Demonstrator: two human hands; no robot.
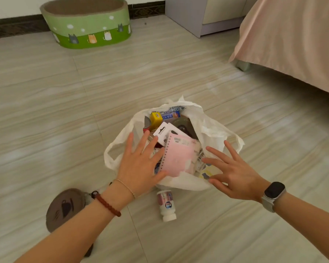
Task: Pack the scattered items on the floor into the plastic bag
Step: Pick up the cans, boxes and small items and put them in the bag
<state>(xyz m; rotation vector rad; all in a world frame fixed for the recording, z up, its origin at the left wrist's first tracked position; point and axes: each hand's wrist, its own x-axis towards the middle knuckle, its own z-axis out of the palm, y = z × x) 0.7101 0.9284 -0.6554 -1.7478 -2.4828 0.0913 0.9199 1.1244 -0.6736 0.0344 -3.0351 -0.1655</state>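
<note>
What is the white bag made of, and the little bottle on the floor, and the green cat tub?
The white bag looks like thin, crinkly plastic; it wrinkles and light shows through. The little bottle seems smooth, hard white plastic with a printed label. The green cat tub looks like matte cardboard, with a ridged brown inside.

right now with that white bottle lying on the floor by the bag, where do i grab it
Grip the white bottle across its body, coming from above. It lies on its side, cap toward you, just clear of the plastic bag, so its long sides look open for fingers and thumb.
</note>
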